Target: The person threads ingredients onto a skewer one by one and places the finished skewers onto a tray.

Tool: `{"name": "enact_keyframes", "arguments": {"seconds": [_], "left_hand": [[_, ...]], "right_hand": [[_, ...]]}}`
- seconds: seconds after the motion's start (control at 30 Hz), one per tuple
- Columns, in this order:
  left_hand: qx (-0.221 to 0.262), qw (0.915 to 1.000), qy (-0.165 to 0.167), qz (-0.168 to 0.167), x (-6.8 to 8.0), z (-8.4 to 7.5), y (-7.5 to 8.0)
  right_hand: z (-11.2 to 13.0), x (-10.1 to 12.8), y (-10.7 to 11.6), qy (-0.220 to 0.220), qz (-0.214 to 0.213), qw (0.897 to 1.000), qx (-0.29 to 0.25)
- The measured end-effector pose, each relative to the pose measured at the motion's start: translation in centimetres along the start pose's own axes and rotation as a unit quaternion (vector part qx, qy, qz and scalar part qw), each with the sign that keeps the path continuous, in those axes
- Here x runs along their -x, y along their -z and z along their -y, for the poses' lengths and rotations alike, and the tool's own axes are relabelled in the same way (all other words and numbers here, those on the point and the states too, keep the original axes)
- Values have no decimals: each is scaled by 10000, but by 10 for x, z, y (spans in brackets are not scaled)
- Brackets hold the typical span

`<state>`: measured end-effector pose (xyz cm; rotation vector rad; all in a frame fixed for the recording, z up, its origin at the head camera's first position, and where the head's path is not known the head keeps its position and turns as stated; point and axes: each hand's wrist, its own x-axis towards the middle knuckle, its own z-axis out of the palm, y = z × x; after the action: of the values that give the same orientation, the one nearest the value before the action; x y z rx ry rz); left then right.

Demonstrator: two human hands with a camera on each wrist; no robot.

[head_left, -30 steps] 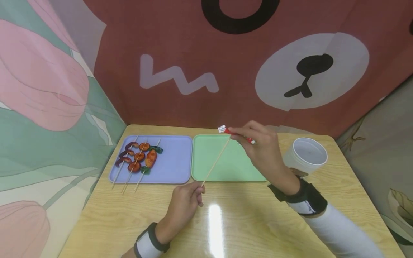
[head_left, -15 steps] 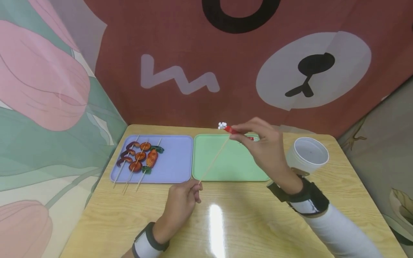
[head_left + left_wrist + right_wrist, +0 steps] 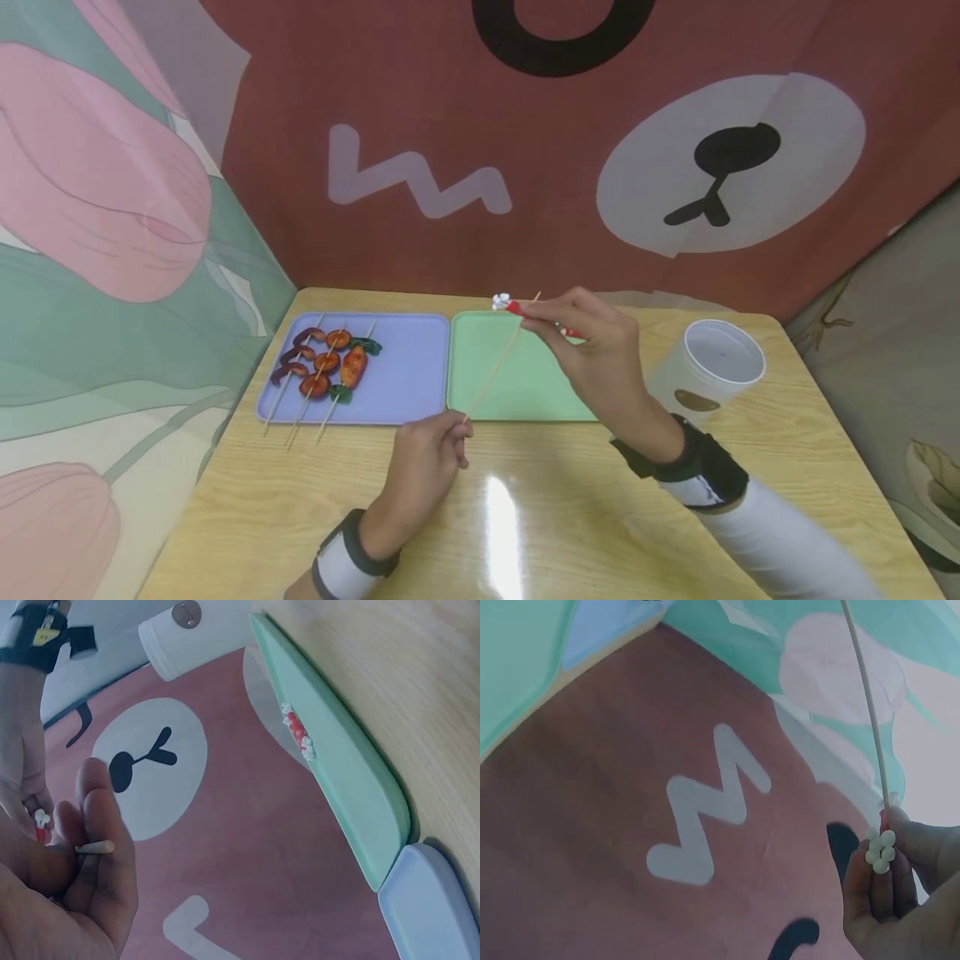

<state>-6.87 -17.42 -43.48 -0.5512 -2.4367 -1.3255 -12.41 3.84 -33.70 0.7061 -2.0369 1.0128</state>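
My left hand (image 3: 426, 458) pinches a thin wooden skewer (image 3: 495, 371) near its lower end, in front of the trays. The skewer slants up and right to my right hand (image 3: 600, 346), which pinches a small red piece with white knobbly ends (image 3: 504, 303). Past the right fingers the skewer's tip (image 3: 537, 294) sticks out; whether it goes through the red piece I cannot tell. In the right wrist view, the stick (image 3: 870, 712) meets the red piece (image 3: 885, 819) between thumb and fingers. Another red-and-white piece (image 3: 298, 731) lies on the green tray (image 3: 480, 400), partly hidden in the head view.
Left of the green tray, a purple tray (image 3: 412, 375) holds several food skewers (image 3: 322, 364), their sticks overhanging its front edge. A white tub (image 3: 712, 362) stands at the right. Behind the wooden table (image 3: 570, 517) hangs a printed cloth (image 3: 420, 258).
My right hand has moved slightly left and down with the red-and-white piece. The skewer's tip now shows above its fingers. My left hand has shifted slightly left and up, still pinching the skewer.
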Motion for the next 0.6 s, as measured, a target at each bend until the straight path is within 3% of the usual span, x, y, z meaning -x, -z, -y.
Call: {"name": "enact_keyframes", "arguments": {"seconds": [0.2, 0.6], "left_hand": [[-192, 9996, -95, -171, -11, -5, 9], [-405, 9990, 167, -52, -14, -6, 12]], "right_hand": [[4, 17, -25, 380, 519, 9979, -61], [10, 27, -39, 425, 398, 9983, 1]]}}
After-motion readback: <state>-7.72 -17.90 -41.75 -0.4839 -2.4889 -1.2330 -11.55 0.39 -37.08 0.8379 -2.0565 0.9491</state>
